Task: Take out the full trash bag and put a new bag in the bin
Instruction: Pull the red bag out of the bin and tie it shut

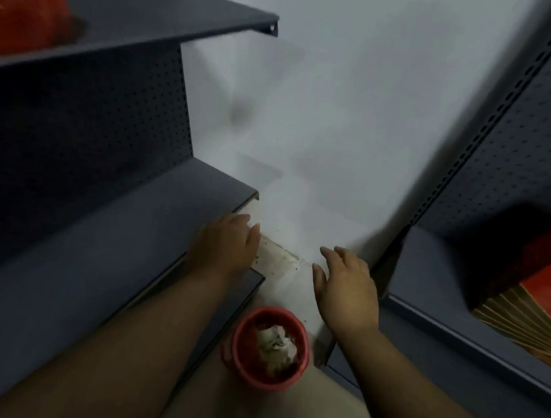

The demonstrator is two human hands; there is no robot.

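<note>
We're at the start: nothing gripped yet. Left hand (229, 243), frame centre, hovers with fingers loosely curled, holding nothing. Red bin (268, 349), bottom centre on the floor between the shelves, shows crumpled waste (274, 344) in its red liner. Right hand (347, 289) hovers, fingers spread. Next move calls for reaching down and gathering the liner's rim. No readable writing anywhere.
</note>
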